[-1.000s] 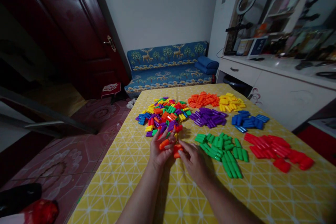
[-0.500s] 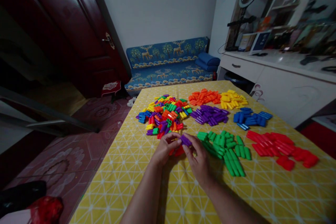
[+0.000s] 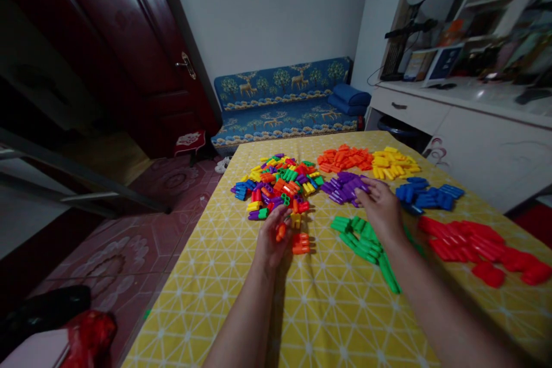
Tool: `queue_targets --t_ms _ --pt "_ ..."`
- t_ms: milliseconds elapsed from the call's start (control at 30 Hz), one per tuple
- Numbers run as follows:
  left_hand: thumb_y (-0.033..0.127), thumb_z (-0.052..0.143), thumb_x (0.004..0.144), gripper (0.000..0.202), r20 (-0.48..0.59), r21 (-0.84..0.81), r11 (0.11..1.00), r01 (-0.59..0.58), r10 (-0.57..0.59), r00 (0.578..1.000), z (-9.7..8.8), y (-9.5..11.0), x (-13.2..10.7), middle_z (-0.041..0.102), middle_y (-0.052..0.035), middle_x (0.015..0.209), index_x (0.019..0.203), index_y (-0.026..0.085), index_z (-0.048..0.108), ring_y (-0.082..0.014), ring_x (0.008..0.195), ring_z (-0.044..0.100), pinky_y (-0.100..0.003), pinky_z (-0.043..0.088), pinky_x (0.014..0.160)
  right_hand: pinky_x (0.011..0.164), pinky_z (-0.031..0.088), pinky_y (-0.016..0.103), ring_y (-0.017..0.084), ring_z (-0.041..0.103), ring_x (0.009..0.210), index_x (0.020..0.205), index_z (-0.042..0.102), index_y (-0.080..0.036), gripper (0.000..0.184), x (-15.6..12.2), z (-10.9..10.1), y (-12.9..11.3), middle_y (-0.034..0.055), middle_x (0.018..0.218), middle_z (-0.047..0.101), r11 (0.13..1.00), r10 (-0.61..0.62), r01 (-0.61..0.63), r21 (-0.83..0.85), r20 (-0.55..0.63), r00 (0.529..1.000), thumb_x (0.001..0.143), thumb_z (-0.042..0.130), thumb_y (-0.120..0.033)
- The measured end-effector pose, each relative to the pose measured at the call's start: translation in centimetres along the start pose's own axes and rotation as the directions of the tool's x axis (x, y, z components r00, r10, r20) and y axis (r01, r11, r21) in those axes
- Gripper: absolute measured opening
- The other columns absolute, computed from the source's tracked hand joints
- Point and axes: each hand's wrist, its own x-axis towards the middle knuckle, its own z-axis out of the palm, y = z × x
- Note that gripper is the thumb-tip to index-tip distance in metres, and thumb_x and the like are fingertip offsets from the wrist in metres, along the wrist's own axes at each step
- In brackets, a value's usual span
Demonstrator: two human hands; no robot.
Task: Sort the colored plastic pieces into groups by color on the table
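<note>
My left hand curls around an orange plastic toy piece at the near edge of a mixed-colour heap. Right beside it, more orange pieces lie joined on the table, with a yellow piece just behind them. My right hand reaches over to the purple pile. Its thumb and fingers are closed on a purple toy piece at the pile's right side. My right forearm hides part of the green pile.
Sorted piles in orange, yellow, blue and red lie on the yellow patterned tablecloth. Beyond the table stand a blue patterned sofa and a white dresser.
My hands have parted. The right one carried the purple piece away and rightward to the purple pile. The left now holds an orange piece. The view has swung slightly left.
</note>
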Motion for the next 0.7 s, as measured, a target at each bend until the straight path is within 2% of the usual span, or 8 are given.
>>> queue_targets --t_ms 100,200,267,367,433,500,600,700 --pt "0.029 0.074 0.073 0.031 0.018 -0.126 0.989 0.071 -0.07 0.997 -0.4 0.1 0.3 0.071 -0.0098 0.103 0.1 0.014 0.069 -0.0103 0.072 0.062 -0.015 0.047 0.053 0.073 0.058 0.04 0.023 0.069 0.078 0.12 0.06 -0.009 0.055 1.9 -0.3 0.8 0.0192 0.106 0.069 0.978 -0.072 0.066 -0.197 -0.027 0.997 0.07 0.066 -0.03" --pt "0.03 0.066 0.081 0.028 0.064 -0.191 0.977 0.098 -0.087 0.994 -0.6 0.3 0.4 0.071 -0.0103 0.106 0.103 0.014 0.069 -0.0122 0.077 0.065 -0.018 0.051 0.059 0.075 0.058 0.038 0.02 0.067 0.078 0.121 0.061 -0.012 0.048 -0.6 1.0 0.2 0.0188 0.118 0.064 0.917 -0.23 0.219 -0.334 0.009 0.973 0.075 0.062 -0.026" --pt "0.03 0.062 0.084 0.028 0.088 -0.2 0.975 0.096 -0.079 0.993 -0.6 0.4 0.3 0.071 -0.0107 0.111 0.106 0.014 0.069 -0.013 0.081 0.066 -0.018 0.052 0.063 0.066 0.058 0.033 0.018 0.065 0.077 0.121 0.062 -0.016 0.041 -4.0 2.8 -0.7 0.0157 0.119 0.062 0.913 -0.28 0.301 -0.276 0.115 0.953 0.081 0.057 -0.026" --pt "0.033 0.058 0.088 0.03 0.14 -0.164 0.984 0.067 -0.043 0.989 -0.2 0.5 -0.3 0.068 -0.0111 0.12 0.11 0.015 0.068 -0.0162 0.093 0.067 -0.022 0.054 0.073 0.059 0.056 0.028 0.015 0.064 0.074 0.127 0.059 -0.023 0.043 -9.3 5.9 -1.8 0.0113 0.119 0.061 0.941 -0.255 0.316 -0.117 0.365 0.895 0.084 0.058 -0.021" --pt "0.037 0.058 0.088 0.034 0.207 -0.107 0.993 0.048 -0.025 0.978 0.3 0.5 -1.0 0.064 -0.0105 0.129 0.115 0.017 0.067 -0.0207 0.108 0.064 -0.029 0.054 0.084 0.064 0.058 0.03 0.015 0.064 0.075 0.133 0.057 -0.029 0.054 -11.7 7.4 -2.0 0.0097 0.126 0.058 0.942 -0.25 0.325 -0.083 0.473 0.845 0.081 0.062 -0.016" --pt "0.04 0.061 0.086 0.04 0.292 -0.033 0.999 0.041 -0.03 0.956 0.8 0.6 -1.5 0.06 -0.0101 0.137 0.119 0.019 0.065 -0.0253 0.121 0.058 -0.034 0.051 0.094 0.075 0.059 0.034 0.018 0.066 0.086 0.129 0.06 -0.031 0.054 -12.7 8.1 -1.8 0.0081 0.126 0.059 0.929 -0.272 0.36 -0.087 0.499 0.823 0.08 0.062 -0.011" --pt "0.044 0.065 0.08 0.052 0.397 0.074 0.997 0.001 -0.03 0.917 1.0 0.5 -1.8 0.057 -0.0117 0.14 0.125 0.019 0.062 -0.0289 0.13 0.052 -0.036 0.047 0.099 0.087 0.057 0.036 0.022 0.064 0.102 0.111 0.07 -0.026 0.034 -12.3 7.7 -1.3 0.0076 0.112 0.065 0.924 -0.314 0.377 -0.069 0.428 0.847 0.084 0.055 -0.011" --pt "0.039 0.069 0.078 0.054 0.395 0.232 0.959 -0.161 0.059 0.917 0.5 0.5 -1.7 0.06 -0.0121 0.136 0.128 0.021 0.061 -0.0303 0.128 0.053 -0.039 0.047 0.097 0.076 0.056 0.031 0.02 0.066 0.092 0.104 0.069 -0.021 0.019 -11.1 6.3 -1.1 0.0085 0.103 0.068 0.96 -0.254 0.276 -0.039 0.289 0.923 0.09 0.057 -0.026"
